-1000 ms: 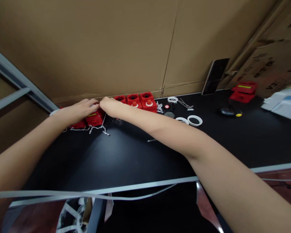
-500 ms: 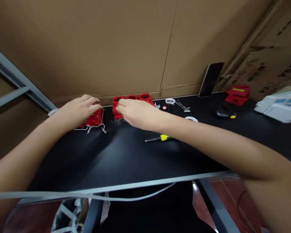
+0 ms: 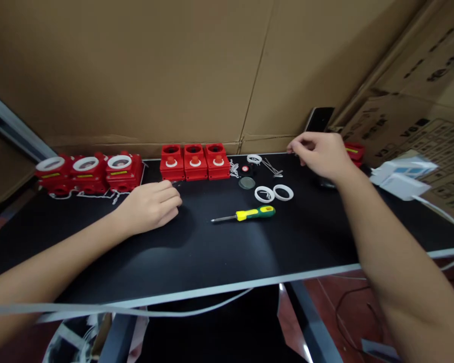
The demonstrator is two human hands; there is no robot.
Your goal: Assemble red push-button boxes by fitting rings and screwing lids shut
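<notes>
My left hand (image 3: 148, 207) is low over the black tabletop, in front of and between two red groups. Its fingers are curled down together, and what they hold, if anything, is hidden. To its left stand three red housings (image 3: 123, 176) with white rings on top and white string at their bases. Beyond it are three red boxes (image 3: 194, 162) with orange knobs and round openings. My right hand (image 3: 320, 154) is at the back right, in front of a phone (image 3: 321, 119), its fingertips bent towards the thumb. Anything pinched there is too small to make out.
A yellow-green screwdriver (image 3: 255, 213) lies mid-table. Behind it are white rings (image 3: 283, 192), a glass disc (image 3: 246, 182), metal rods (image 3: 274, 168) and white string (image 3: 233, 169). White devices (image 3: 401, 181) with a cable stand right. Cardboard (image 3: 155, 75) walls the back.
My right hand has left the red boxes and moved right to near the phone. My left hand has come off the left red housings, towards me and slightly right. The view has shifted.
</notes>
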